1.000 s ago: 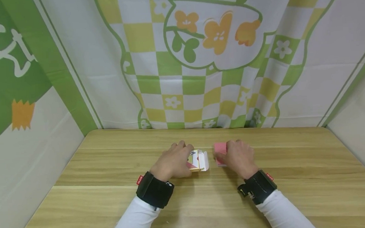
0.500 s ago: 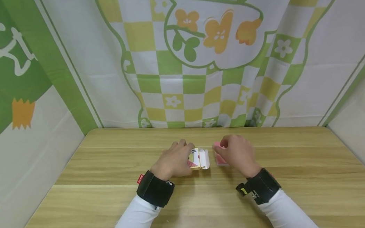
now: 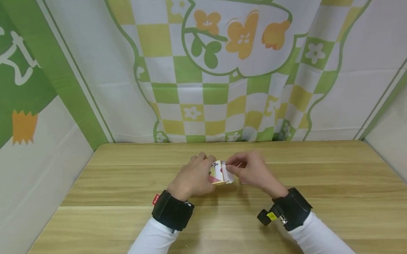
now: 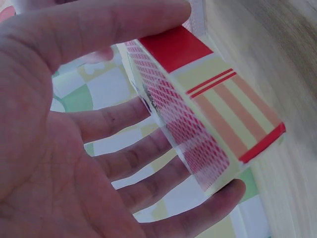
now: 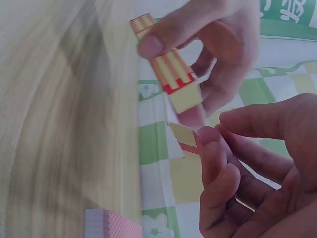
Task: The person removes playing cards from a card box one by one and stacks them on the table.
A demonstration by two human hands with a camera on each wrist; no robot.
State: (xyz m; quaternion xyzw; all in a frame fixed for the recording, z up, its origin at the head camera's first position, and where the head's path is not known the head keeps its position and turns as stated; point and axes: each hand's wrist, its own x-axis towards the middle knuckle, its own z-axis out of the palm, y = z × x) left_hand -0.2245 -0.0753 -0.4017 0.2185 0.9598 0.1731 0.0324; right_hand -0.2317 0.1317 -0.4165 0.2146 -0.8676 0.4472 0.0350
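Observation:
My left hand [image 3: 194, 177] grips a playing card box [image 3: 217, 172] along its sides, thumb on one narrow side and fingers on the other. The left wrist view shows the box's red-patterned back and its striped red, cream and orange side [image 4: 228, 109]. The box's open end points right, with a white flap [image 3: 229, 176] standing out. My right hand [image 3: 254, 170] is at that end, its thumb and forefinger tips pinching the flap [image 5: 182, 135]. Under and behind the right hand lies a deck of red-backed cards [image 3: 244, 182], mostly hidden in the head view.
Both hands work over a wooden table [image 3: 223, 226] near its back edge. A printed green, white and yellow curtain [image 3: 219, 102] hangs right behind it. In the right wrist view, the card deck [image 5: 111, 224] rests on the tabletop.
My right hand has left the card deck and moved left to the box's open end. The box in my left hand has shifted slightly up in the head view.

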